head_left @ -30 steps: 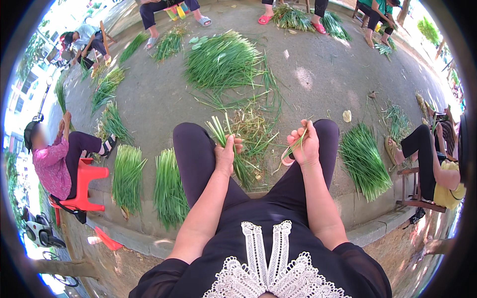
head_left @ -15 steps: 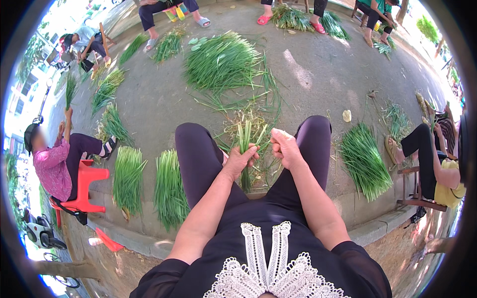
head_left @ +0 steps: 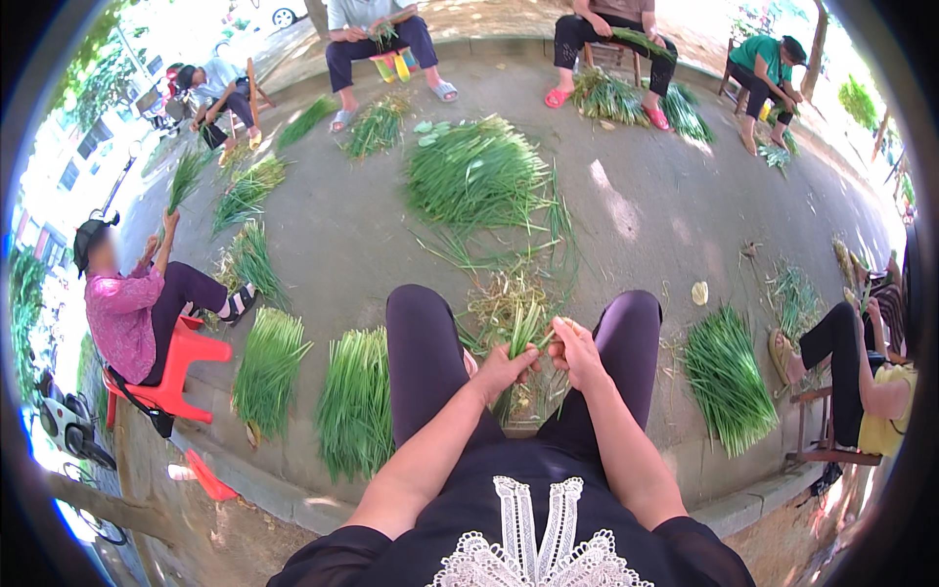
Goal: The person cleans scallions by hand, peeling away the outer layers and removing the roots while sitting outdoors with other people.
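Outdoors, both hands (head_left: 540, 360) now meet on greens (head_left: 523, 328).

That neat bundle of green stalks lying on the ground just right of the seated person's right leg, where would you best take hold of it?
Probably around the middle of the bundle of green stalks, coming down from above with the grip across the stalks. They lie flat and parallel on the pavement, running away from the person, so a crosswise hold should gather them all. The right hand is nearest.
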